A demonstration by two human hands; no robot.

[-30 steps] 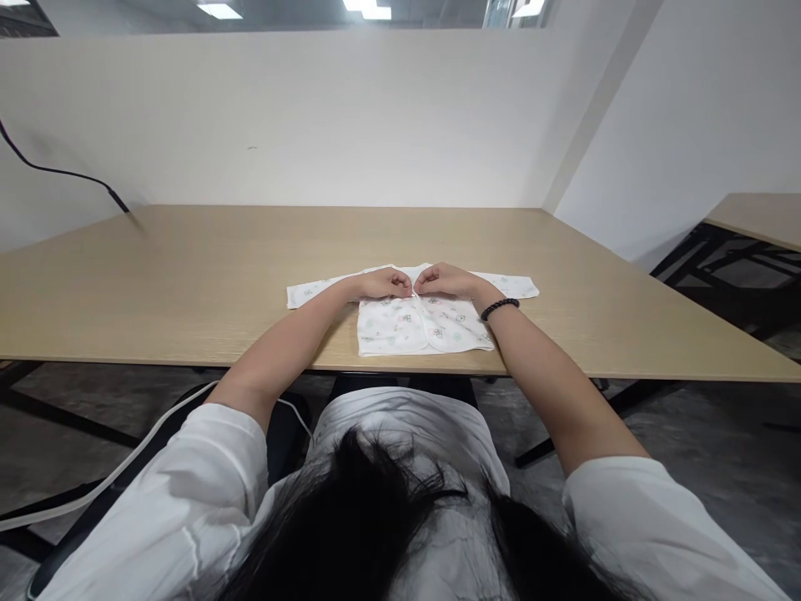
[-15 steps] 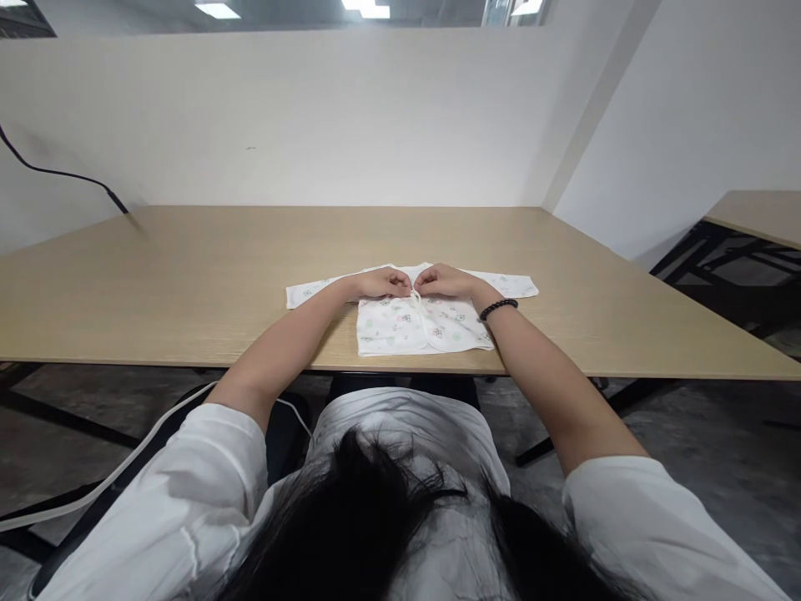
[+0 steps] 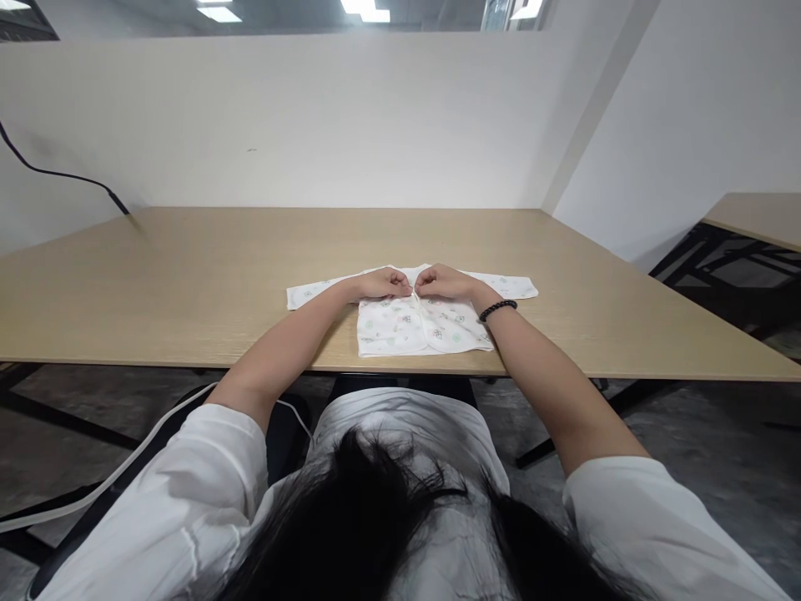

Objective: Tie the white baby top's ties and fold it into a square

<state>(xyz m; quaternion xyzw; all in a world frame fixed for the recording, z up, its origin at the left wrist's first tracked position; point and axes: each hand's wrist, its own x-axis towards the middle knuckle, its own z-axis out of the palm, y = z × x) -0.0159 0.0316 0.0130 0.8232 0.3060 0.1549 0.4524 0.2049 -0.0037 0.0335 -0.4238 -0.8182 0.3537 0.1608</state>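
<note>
A small white baby shirt [image 3: 400,330] with a pale printed pattern lies flat near the front edge of the wooden table [image 3: 188,275], its sleeves spread to both sides. My left hand [image 3: 383,284] and my right hand [image 3: 441,282] meet at the middle of its chest opening, fingers pinched together on the thin white tie string [image 3: 415,294] there. A dark bead bracelet [image 3: 498,310] circles my right wrist.
A white partition wall [image 3: 313,117] stands behind the table. A black cable [image 3: 62,175] hangs down at the far left corner. A second table [image 3: 757,217] with black legs is at the right. A white cord [image 3: 125,467] runs beside my left arm.
Both hands stay at the chest opening with only slight finger movement on the tie string. The shirt has not shifted.
</note>
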